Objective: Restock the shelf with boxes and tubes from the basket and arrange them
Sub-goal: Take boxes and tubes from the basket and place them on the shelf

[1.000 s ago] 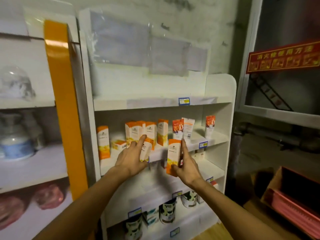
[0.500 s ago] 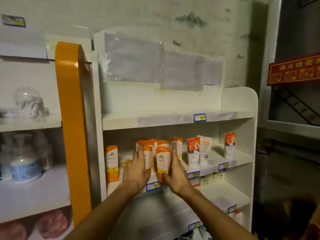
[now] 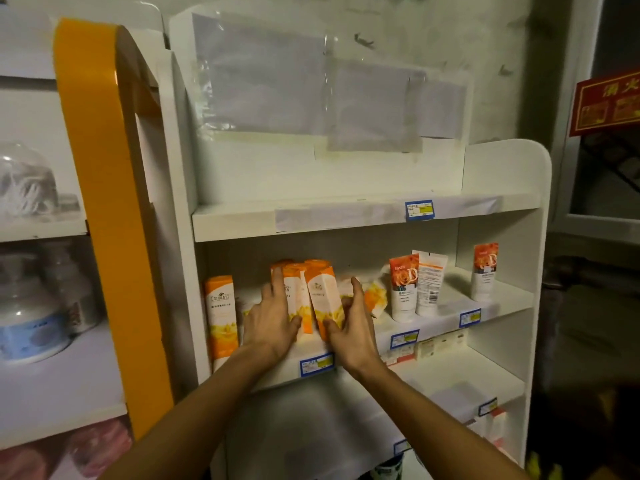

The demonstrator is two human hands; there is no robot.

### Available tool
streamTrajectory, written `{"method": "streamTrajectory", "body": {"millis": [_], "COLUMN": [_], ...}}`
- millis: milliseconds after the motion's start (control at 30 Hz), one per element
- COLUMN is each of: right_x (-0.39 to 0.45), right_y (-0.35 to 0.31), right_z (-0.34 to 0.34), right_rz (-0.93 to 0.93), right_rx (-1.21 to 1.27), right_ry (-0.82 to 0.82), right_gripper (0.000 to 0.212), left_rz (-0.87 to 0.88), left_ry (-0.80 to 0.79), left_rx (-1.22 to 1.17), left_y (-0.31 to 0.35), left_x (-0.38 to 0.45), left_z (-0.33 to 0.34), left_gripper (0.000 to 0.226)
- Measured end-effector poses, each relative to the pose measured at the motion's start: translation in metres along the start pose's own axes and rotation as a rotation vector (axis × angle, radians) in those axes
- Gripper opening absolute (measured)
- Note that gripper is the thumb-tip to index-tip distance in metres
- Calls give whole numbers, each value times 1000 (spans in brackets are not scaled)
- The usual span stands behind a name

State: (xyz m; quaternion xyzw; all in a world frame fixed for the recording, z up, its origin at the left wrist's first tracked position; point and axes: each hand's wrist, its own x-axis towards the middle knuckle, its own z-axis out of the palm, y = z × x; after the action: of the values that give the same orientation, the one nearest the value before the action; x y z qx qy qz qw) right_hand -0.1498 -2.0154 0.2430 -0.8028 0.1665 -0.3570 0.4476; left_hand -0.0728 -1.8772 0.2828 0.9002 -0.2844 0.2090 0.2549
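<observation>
A cluster of orange and white boxes (image 3: 322, 296) stands on the middle board of the white shelf (image 3: 433, 325); the front box tilts. My left hand (image 3: 273, 317) presses its straight fingers on the cluster's left front. My right hand (image 3: 353, 327) lies flat against the right side, thumb on the front box's lower edge. One more such box (image 3: 221, 317) stands alone at the far left. Right of my hand another box (image 3: 375, 296) is blurred and leaning. Two tubes (image 3: 412, 289) stand side by side, a third tube (image 3: 485, 271) at the far right. The basket is out of view.
The top board (image 3: 346, 216) carries only a price label. Small flat boxes (image 3: 440, 344) lie on the board below. An orange post (image 3: 104, 202) separates a left shelf unit holding pump bottles (image 3: 27, 320). A red sign (image 3: 606, 105) hangs at the right.
Both hands have brought their boxes up to the middle board and closed in on the cluster from both sides. A box right of my right hand has tipped over. The view moved closer.
</observation>
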Motion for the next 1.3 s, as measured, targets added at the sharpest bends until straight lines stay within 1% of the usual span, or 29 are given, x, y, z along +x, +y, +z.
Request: {"method": "streamTrajectory", "body": {"millis": [100, 200, 267, 367, 467, 567, 633, 700, 767, 867, 1000, 1133, 1200, 1300], "right_x": [3, 6, 6, 0, -13, -24, -32, -44, -59, -85, -124, -172, -197, -230], "right_y": [1, -2, -4, -4, -2, 3, 7, 12, 22, 49, 90, 135, 161, 199], "right_z": [8, 10, 8, 1, -10, -23, -32, -43, -59, -86, -118, -142, -152, -165], "right_rz": [66, 74, 46, 23, -9, -41, -25, -28, -35, -24, 142, 239, 304, 399], "right_rx": [48, 12, -47, -113, -179, -287, -330, -421, -537, -661, -812, -855, -881, -949], "right_ry": [13, 13, 15, -15, -44, -72, -71, -82, -114, -163, -291, -352, -402, -506], "right_gripper": [88, 86, 89, 101, 99, 98, 93, 86, 81, 81, 80, 77, 78, 80], "left_rz": [3, 15, 21, 14, 23, 104, 167, 225, 275, 342, 436, 587, 640, 571], "left_ry": [-2, -1, -6, -19, 47, 96, 133, 133, 87, -7, -151, -357, -494, -729], "left_rx": [13, 29, 26, 36, 41, 124, 178, 227, 267, 255, 261, 196, 169, 189], "left_y": [-1, -2, -2, 0, 4, 10, 16, 20, 24, 33, 47, 45, 41, 37], "left_x": [1, 2, 2, 1, -3, -14, -23, -33, -47, -75, -115, -155, -174, -195], "left_z": [-1, 0, 1, 2, 0, -4, -8, -7, 0, 19, 59, 106, 130, 163], "left_gripper": [108, 109, 115, 130, 136, 128, 118, 110, 103, 95, 91, 83, 80, 79]}}
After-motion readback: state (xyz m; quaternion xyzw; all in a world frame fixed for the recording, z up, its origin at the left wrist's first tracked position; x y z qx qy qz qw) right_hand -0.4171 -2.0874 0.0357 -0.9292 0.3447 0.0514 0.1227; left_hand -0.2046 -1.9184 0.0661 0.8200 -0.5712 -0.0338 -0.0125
